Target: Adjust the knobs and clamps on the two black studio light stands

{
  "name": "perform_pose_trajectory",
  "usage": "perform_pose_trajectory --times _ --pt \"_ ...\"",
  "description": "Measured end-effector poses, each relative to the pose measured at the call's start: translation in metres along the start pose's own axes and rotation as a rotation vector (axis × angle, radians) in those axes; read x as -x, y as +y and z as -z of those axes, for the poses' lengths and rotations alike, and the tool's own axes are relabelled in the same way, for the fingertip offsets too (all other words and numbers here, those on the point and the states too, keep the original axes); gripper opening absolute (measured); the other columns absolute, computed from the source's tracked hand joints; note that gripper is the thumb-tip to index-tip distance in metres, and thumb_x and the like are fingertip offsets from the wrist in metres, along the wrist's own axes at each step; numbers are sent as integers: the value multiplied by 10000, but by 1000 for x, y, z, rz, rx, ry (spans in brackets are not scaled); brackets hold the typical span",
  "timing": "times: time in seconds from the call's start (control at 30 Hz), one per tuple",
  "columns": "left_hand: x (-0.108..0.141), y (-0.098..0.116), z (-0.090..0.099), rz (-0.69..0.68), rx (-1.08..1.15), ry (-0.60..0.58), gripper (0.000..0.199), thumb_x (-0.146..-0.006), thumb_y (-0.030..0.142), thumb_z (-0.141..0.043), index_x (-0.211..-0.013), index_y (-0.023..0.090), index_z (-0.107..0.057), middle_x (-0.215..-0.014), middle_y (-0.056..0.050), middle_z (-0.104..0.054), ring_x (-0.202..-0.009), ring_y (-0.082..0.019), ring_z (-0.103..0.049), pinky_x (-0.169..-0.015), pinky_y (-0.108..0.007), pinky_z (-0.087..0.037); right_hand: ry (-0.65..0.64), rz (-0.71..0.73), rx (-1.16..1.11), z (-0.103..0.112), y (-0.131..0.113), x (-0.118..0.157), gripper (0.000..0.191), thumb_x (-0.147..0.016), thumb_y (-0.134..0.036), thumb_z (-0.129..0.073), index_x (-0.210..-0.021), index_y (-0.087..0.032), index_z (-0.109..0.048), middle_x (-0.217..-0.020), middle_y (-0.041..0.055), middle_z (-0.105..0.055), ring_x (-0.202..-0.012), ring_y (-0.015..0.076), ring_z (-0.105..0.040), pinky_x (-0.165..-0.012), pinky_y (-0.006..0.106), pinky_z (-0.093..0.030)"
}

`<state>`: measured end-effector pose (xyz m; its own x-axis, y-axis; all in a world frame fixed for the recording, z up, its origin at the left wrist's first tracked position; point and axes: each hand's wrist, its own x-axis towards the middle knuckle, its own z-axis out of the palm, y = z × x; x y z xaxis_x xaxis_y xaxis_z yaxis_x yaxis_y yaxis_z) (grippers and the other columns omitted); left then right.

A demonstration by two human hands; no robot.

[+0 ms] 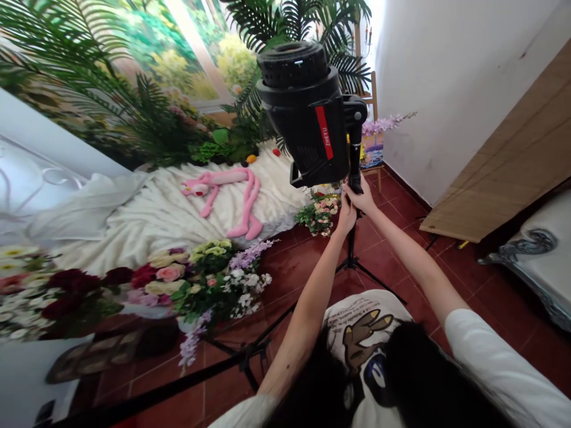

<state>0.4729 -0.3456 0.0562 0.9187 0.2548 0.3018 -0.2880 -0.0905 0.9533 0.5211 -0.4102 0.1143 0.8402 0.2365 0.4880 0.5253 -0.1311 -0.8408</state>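
Observation:
In front of me stands a black studio light (303,125) with a red label, mounted by a tilting bracket on a light stand (351,244). My right hand (363,196) is wrapped round the stand's upper pole, just under the bracket. Slightly lower and to the left, my left hand (348,215) closes on the same pole. The fingers of both hands are partly hidden by the pole and by each other. The stand's legs spread on the floor below my hands.
A white-draped bed (169,214) with a pink plush toy (232,178) lies left. Artificial flowers (214,276) and a black stand (250,353) are nearer me. Palm fronds (298,21) rise behind the light. A wooden board (504,154) leans at right beside carved furniture (539,249).

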Motion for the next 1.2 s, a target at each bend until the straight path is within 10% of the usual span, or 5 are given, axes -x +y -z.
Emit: perform_pose_trajectory --times 0.87,1.2 --pt "3 0 -14 -89 -134 164 655 -881 728 -261 -1047 167 -557 -927 -98 -652 -957 -195 -637 -916 -326 -476 -35 253 170 18 -71 -64 450 -939 -576 -479 -1222 -231 -422 -1066 56 -596 -1063 214 -616 -996 454 -492" --pt "-1 -12 -19 -118 -139 240 660 -865 748 -273 -1031 178 -561 -888 -76 -637 -892 -182 -631 -883 -324 -492 -393 187 421 89 -76 -8 631 -858 -670 -546 -1247 -180 -464 -1065 112 -672 -903 216 -673 -807 366 -553"
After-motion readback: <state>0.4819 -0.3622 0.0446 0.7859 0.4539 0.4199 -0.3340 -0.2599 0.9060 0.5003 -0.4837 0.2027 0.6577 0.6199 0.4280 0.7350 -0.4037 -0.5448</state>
